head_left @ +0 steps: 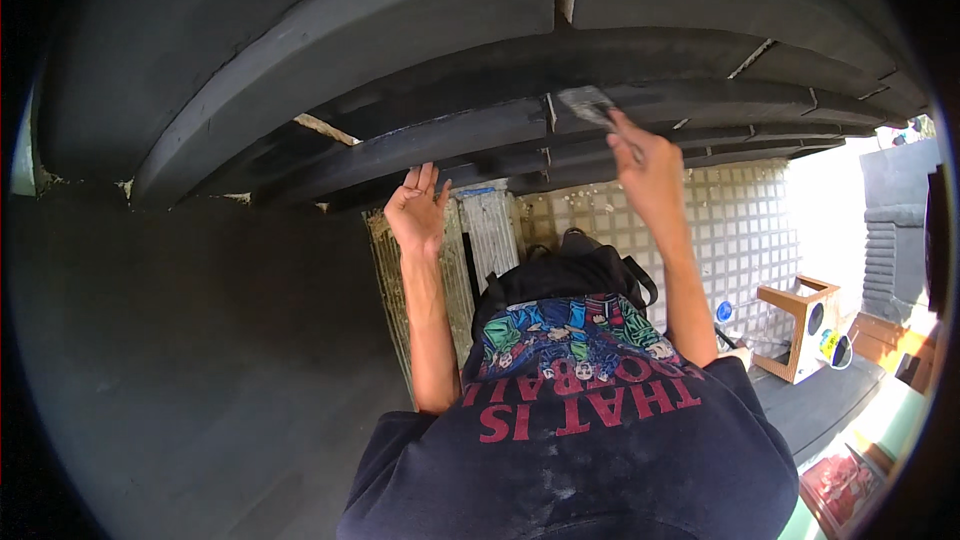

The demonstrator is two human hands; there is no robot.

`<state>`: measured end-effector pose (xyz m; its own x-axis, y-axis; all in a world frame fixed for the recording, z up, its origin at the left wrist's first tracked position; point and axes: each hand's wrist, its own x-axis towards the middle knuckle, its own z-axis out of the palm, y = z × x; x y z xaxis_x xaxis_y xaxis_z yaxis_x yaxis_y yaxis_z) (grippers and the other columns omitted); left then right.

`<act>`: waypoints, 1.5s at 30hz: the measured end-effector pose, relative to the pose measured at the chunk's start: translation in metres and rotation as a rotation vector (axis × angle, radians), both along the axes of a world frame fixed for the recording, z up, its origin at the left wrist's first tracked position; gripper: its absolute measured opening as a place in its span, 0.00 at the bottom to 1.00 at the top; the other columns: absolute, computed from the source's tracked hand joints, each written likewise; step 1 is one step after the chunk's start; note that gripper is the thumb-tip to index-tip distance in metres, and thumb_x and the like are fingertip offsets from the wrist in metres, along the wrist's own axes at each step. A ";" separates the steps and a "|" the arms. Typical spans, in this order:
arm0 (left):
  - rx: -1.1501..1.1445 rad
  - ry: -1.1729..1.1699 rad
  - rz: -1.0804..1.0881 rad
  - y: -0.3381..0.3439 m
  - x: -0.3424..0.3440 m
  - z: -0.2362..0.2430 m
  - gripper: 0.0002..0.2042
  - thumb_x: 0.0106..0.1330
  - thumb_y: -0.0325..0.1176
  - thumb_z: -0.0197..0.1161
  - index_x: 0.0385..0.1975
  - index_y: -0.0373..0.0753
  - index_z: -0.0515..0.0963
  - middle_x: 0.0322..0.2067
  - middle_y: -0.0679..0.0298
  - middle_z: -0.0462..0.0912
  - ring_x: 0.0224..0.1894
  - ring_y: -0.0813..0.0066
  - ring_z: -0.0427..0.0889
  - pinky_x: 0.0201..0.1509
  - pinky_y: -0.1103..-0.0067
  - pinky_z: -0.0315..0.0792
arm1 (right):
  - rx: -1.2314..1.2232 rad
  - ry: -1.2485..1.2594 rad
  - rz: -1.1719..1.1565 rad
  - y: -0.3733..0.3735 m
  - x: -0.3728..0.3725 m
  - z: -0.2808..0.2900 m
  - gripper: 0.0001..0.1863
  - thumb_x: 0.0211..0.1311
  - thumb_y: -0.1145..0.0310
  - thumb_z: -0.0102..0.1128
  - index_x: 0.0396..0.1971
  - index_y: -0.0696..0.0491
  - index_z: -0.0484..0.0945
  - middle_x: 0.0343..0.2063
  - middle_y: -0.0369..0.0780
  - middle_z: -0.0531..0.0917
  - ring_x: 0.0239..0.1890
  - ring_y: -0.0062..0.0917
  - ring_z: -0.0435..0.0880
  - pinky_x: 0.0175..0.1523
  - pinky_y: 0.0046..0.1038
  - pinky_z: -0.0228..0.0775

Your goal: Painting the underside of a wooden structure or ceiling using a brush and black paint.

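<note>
While my right hand (645, 155), fingers closed, grips the handle of a flat tool (588, 105), blurred in front of the dark curved ledges (440, 135), my left hand (418, 212) is raised beside them, fingers open and slightly bent; from here, I cannot tell whether they make contact.

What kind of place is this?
Maybe a partly sunlit yard or porch: there are long dark ledges, checkered paving and a light-brown box off to the right.
</note>
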<state>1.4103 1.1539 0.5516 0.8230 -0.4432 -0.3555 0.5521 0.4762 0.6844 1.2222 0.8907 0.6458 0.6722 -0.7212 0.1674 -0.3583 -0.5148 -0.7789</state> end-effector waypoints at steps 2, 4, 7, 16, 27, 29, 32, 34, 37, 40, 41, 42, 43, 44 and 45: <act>-0.007 -0.001 -0.020 0.004 0.002 -0.004 0.36 0.58 0.35 0.48 0.70 0.28 0.61 0.74 0.50 0.58 0.78 0.59 0.50 0.78 0.59 0.45 | -0.008 -0.022 -0.045 -0.024 -0.017 -0.009 0.17 0.66 0.69 0.61 0.54 0.53 0.83 0.44 0.51 0.85 0.44 0.46 0.87 0.48 0.35 0.78; -0.017 -0.002 -0.042 0.005 0.004 -0.006 0.37 0.58 0.34 0.48 0.72 0.31 0.60 0.74 0.53 0.58 0.78 0.60 0.48 0.77 0.60 0.46 | -0.019 -0.044 -0.091 -0.038 -0.029 -0.011 0.17 0.66 0.69 0.61 0.54 0.53 0.83 0.44 0.51 0.86 0.45 0.45 0.87 0.48 0.34 0.78; -0.020 -0.002 -0.045 0.005 0.005 -0.009 0.37 0.57 0.34 0.49 0.71 0.31 0.60 0.74 0.54 0.59 0.78 0.61 0.49 0.77 0.60 0.46 | -0.060 -0.007 -0.210 -0.047 -0.040 -0.001 0.17 0.66 0.70 0.61 0.54 0.55 0.83 0.42 0.56 0.85 0.41 0.43 0.89 0.46 0.29 0.76; -0.009 -0.005 -0.043 0.006 0.007 -0.011 0.36 0.57 0.34 0.48 0.71 0.31 0.61 0.74 0.54 0.59 0.78 0.62 0.48 0.77 0.60 0.45 | 0.081 -0.302 -0.512 -0.063 -0.063 -0.056 0.23 0.73 0.66 0.56 0.62 0.61 0.75 0.23 0.35 0.82 0.21 0.13 0.66 0.27 0.23 0.60; 0.057 -0.056 -0.043 -0.001 0.000 0.000 0.38 0.57 0.35 0.48 0.71 0.25 0.58 0.75 0.46 0.53 0.80 0.56 0.43 0.79 0.57 0.41 | 0.491 -0.414 -0.129 0.060 0.029 -0.039 0.23 0.72 0.71 0.56 0.63 0.64 0.72 0.20 0.27 0.66 0.23 0.10 0.60 0.26 0.20 0.53; 0.061 -0.054 -0.031 -0.002 -0.001 0.002 0.38 0.56 0.35 0.48 0.71 0.25 0.57 0.75 0.46 0.53 0.80 0.56 0.44 0.80 0.57 0.41 | 0.522 -0.344 -0.042 0.063 0.030 -0.039 0.23 0.70 0.70 0.58 0.62 0.65 0.73 0.24 0.31 0.80 0.25 0.12 0.66 0.29 0.21 0.61; 0.065 -0.047 -0.011 -0.003 -0.001 0.000 0.38 0.56 0.35 0.48 0.71 0.25 0.57 0.76 0.46 0.52 0.80 0.56 0.43 0.80 0.57 0.40 | 0.357 -0.400 0.089 0.071 0.034 -0.034 0.23 0.70 0.69 0.59 0.61 0.64 0.74 0.43 0.45 0.89 0.30 0.14 0.73 0.38 0.22 0.70; 0.065 -0.041 -0.004 -0.001 0.001 -0.004 0.39 0.57 0.35 0.48 0.71 0.24 0.57 0.76 0.46 0.51 0.80 0.56 0.43 0.80 0.57 0.40 | 0.522 -0.168 0.236 0.071 0.036 -0.015 0.23 0.69 0.67 0.60 0.60 0.63 0.75 0.47 0.47 0.88 0.34 0.14 0.75 0.44 0.22 0.72; 0.022 -0.039 -0.043 0.001 0.003 -0.009 0.39 0.59 0.34 0.47 0.75 0.31 0.54 0.76 0.53 0.55 0.80 0.60 0.44 0.78 0.59 0.43 | 0.638 -0.252 0.162 0.053 0.041 -0.032 0.23 0.70 0.64 0.61 0.60 0.62 0.76 0.34 0.35 0.85 0.33 0.13 0.74 0.40 0.20 0.69; 0.009 -0.026 -0.017 0.004 0.002 -0.012 0.39 0.59 0.34 0.47 0.75 0.31 0.54 0.76 0.53 0.55 0.80 0.61 0.45 0.78 0.59 0.44 | 0.767 -0.302 0.040 0.021 0.022 -0.040 0.22 0.70 0.65 0.62 0.60 0.58 0.79 0.24 0.30 0.77 0.22 0.09 0.67 0.25 0.18 0.59; 0.010 -0.021 -0.009 0.004 0.002 -0.013 0.39 0.59 0.34 0.47 0.75 0.32 0.55 0.76 0.53 0.55 0.80 0.61 0.45 0.78 0.59 0.44 | 0.836 -0.316 0.017 0.012 0.014 -0.034 0.22 0.70 0.65 0.62 0.61 0.57 0.78 0.23 0.29 0.75 0.19 0.08 0.65 0.22 0.17 0.56; 0.011 -0.016 -0.001 0.006 0.002 -0.013 0.38 0.59 0.34 0.47 0.74 0.32 0.56 0.76 0.53 0.55 0.80 0.61 0.45 0.78 0.59 0.45 | 0.904 -0.328 -0.006 0.005 0.007 -0.030 0.23 0.70 0.66 0.62 0.62 0.56 0.77 0.22 0.29 0.74 0.17 0.07 0.63 0.20 0.16 0.53; 0.009 -0.016 -0.001 0.003 0.001 -0.013 0.38 0.59 0.34 0.47 0.74 0.32 0.56 0.76 0.53 0.55 0.80 0.61 0.45 0.78 0.59 0.45 | 0.902 -0.328 -0.006 -0.002 -0.001 -0.029 0.23 0.70 0.66 0.62 0.62 0.56 0.77 0.22 0.29 0.74 0.17 0.07 0.63 0.20 0.16 0.53; 0.002 -0.023 -0.012 0.003 0.001 -0.013 0.38 0.58 0.34 0.47 0.74 0.32 0.56 0.76 0.53 0.54 0.80 0.61 0.45 0.78 0.59 0.45 | 0.905 -0.352 -0.051 -0.008 -0.006 -0.029 0.25 0.71 0.66 0.61 0.65 0.56 0.74 0.21 0.28 0.71 0.16 0.07 0.60 0.19 0.15 0.49; -0.005 -0.030 -0.022 0.003 0.002 -0.013 0.38 0.58 0.34 0.48 0.74 0.32 0.56 0.76 0.53 0.54 0.80 0.61 0.45 0.77 0.59 0.45 | 0.907 -0.375 -0.097 -0.013 -0.010 -0.030 0.26 0.71 0.66 0.61 0.67 0.55 0.72 0.20 0.27 0.69 0.15 0.06 0.56 0.17 0.14 0.45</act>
<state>1.4119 1.1568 0.5387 0.8230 -0.4631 -0.3290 0.5421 0.4672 0.6985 1.2121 0.8779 0.6160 0.6198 -0.7308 -0.2860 -0.0163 0.3524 -0.9357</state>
